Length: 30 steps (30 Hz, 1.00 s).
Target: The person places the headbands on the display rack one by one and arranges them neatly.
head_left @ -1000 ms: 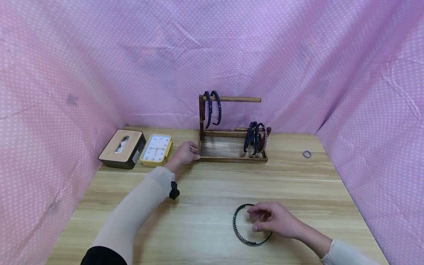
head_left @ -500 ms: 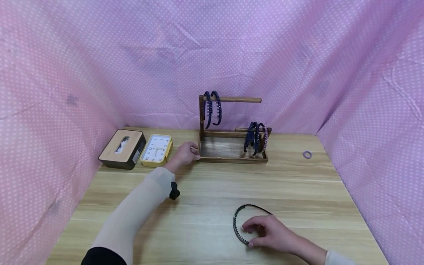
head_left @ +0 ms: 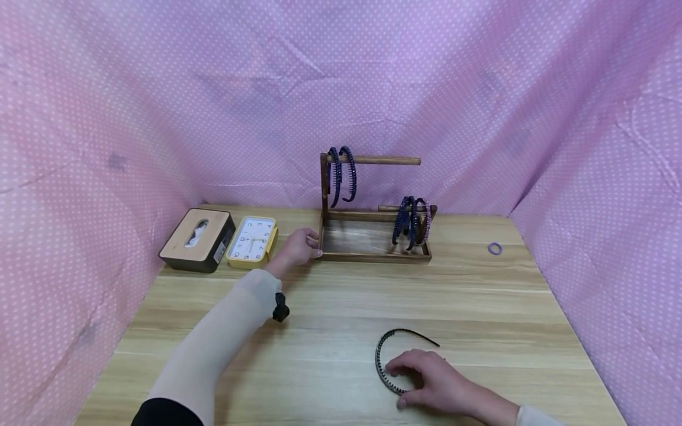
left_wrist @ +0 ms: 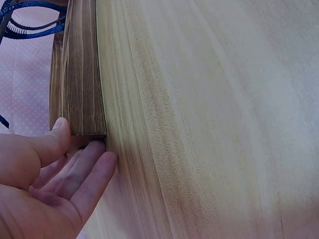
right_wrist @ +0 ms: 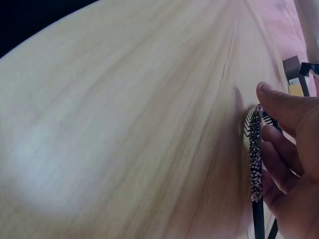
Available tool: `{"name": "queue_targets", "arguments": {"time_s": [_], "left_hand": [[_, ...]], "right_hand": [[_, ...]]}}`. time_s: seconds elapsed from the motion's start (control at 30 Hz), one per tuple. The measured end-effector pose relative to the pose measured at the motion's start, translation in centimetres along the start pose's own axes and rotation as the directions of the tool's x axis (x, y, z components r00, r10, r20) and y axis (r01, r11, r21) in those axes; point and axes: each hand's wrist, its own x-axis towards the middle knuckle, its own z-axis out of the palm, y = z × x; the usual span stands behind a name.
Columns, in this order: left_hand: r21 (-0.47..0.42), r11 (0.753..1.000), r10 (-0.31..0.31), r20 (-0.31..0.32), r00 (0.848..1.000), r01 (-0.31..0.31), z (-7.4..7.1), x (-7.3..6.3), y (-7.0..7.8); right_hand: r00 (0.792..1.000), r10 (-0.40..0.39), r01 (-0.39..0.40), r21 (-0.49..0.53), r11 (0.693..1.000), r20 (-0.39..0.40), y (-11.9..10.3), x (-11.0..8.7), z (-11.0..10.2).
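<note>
In the head view a dark toothed headband (head_left: 381, 368) lies on the table, crossed by my right hand (head_left: 434, 381). The thumb sits just outside its near side, the curved fingers inside the loop, with a gap between. The right wrist view shows the headband's glittery stone-covered outer band (right_wrist: 255, 159) and comb teeth beside my fingers (right_wrist: 281, 154). My left hand (head_left: 298, 245) touches the left end of a brown wooden rack (head_left: 373, 257). Seen from the left wrist, the thumb (left_wrist: 60, 132) is at the rack's corner and the fairly straight fingers lie against its end.
Two dark headbands (head_left: 348, 174) hang on the rack's upper bar, and several, one pink, on the lower bar (head_left: 389, 208). Left stand a yellow alarm clock (head_left: 251, 239) and a tissue box (head_left: 197, 239). A purple hair tie (head_left: 495, 248) lies at right.
My right hand has moved down and slightly left over the headband, from its right part to its near side. The left hand and rack have stayed in place.
</note>
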Motion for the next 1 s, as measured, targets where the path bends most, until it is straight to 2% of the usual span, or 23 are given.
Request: {"name": "queue_targets", "arguments": {"time_s": [0.2,0.4,0.8,1.0], "left_hand": [[-0.012,1.000,-0.026,0.016,1.000,0.026,-0.1,-0.1,0.0],[-0.015,0.999,-0.030,0.023,0.999,0.031,-0.1,-0.2,0.0],[-0.021,1.000,-0.007,0.022,1.000,0.008,0.1,-0.3,0.2],[-0.016,1.000,0.003,0.013,1.000,-0.003,0.1,-0.4,0.1]], "right_hand": [[0.997,-0.070,0.066,-0.095,0.993,-0.036,-0.1,0.0,0.1],[0.998,-0.058,0.053,-0.123,0.991,-0.040,-0.2,0.0,0.2],[0.990,-0.110,0.097,-0.138,0.986,-0.093,0.0,0.5,0.2],[0.993,-0.079,0.060,-0.197,0.979,-0.088,-0.2,1.2,-0.3]]}}
